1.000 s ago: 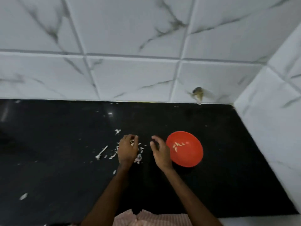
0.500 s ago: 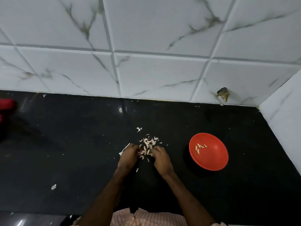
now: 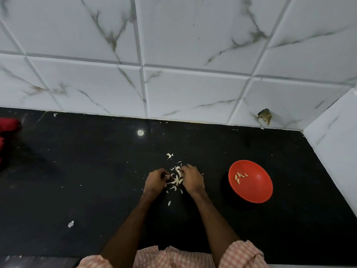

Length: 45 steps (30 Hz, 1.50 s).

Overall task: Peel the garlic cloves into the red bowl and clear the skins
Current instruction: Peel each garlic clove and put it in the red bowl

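Note:
A red bowl [image 3: 257, 191] sits on the black counter [image 3: 96, 180], to the right of my hands, with several peeled garlic cloves [image 3: 239, 176] inside it. A small heap of pale garlic skins [image 3: 176, 177] lies between my hands. My left hand [image 3: 155, 181] curls its fingers against the heap's left side and holds skins at the fingertips. My right hand [image 3: 193, 179] curls over the heap's right side and grips skins there. Both hands are a hand's width left of the bowl.
Stray skins lie apart from the heap: one behind it [image 3: 169, 156], one nearer me [image 3: 169, 203], one at the front left [image 3: 70, 224]. A red object [image 3: 7, 128] is at the left edge. White tiled walls [image 3: 193, 93] close the back and right.
My right hand moved left, away from the bowl, and both hands closed in on the skins, drawing them into one heap. The view also shifted, so the bowl appears further right.

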Each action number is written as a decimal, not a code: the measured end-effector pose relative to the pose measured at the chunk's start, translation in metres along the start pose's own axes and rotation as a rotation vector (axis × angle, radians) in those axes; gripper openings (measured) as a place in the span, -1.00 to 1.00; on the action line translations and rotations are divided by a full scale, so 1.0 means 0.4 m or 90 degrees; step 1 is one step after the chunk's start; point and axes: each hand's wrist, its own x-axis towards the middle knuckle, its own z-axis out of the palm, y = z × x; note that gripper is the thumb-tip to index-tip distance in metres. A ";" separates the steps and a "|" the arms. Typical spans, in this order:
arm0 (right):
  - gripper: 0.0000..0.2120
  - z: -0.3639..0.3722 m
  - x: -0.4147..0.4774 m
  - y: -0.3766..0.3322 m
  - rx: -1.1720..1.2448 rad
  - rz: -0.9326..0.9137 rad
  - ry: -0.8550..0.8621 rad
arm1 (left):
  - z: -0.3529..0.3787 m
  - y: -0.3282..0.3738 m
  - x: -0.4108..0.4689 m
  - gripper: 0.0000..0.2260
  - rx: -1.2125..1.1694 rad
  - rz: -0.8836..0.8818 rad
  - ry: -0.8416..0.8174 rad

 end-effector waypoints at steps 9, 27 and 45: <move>-0.84 0.041 -0.026 -0.001 0.013 0.036 0.033 | -0.010 0.006 -0.002 -0.83 0.063 0.065 -0.024; -0.89 -0.038 -0.013 -0.016 0.542 0.041 0.133 | -0.008 0.107 -0.003 -0.84 -0.405 -0.005 -0.008; -0.85 -0.046 -0.010 -0.068 0.689 0.236 0.091 | -0.007 0.167 -0.063 -0.90 -0.591 0.002 0.029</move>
